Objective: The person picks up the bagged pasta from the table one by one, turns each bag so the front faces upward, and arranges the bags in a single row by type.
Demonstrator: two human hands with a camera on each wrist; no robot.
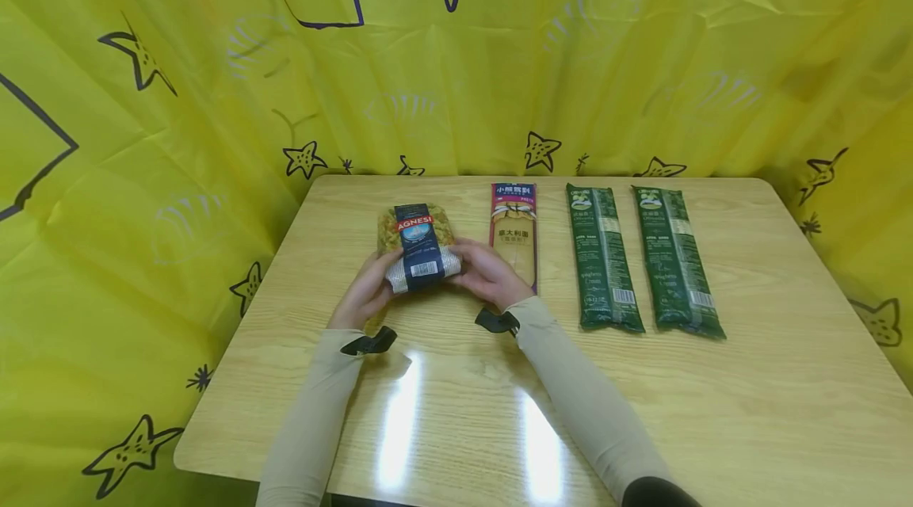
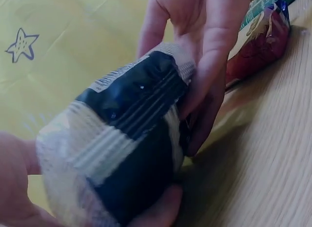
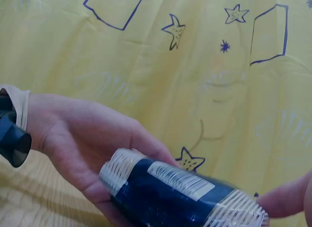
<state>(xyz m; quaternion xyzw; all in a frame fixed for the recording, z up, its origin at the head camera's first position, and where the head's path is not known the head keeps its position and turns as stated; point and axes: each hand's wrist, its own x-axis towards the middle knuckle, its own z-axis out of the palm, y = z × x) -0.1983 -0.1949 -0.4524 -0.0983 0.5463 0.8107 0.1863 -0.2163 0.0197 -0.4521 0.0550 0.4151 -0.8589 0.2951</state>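
Note:
A clear bag of short pasta with a dark blue AGNESI label is between both hands, above the left part of the table. My left hand holds its left side and my right hand its right side, both near the striped lower end with the barcode. In the left wrist view the bag is tilted, with the right hand's fingers along one end. The right wrist view has the left hand cupped at the bag's left end. Some fingers are hidden behind the bag.
Right of the bag lies a purple-and-tan pasta packet, partly behind the right hand. Two long green spaghetti packets lie farther right, side by side. A yellow patterned curtain hangs behind the wooden table.

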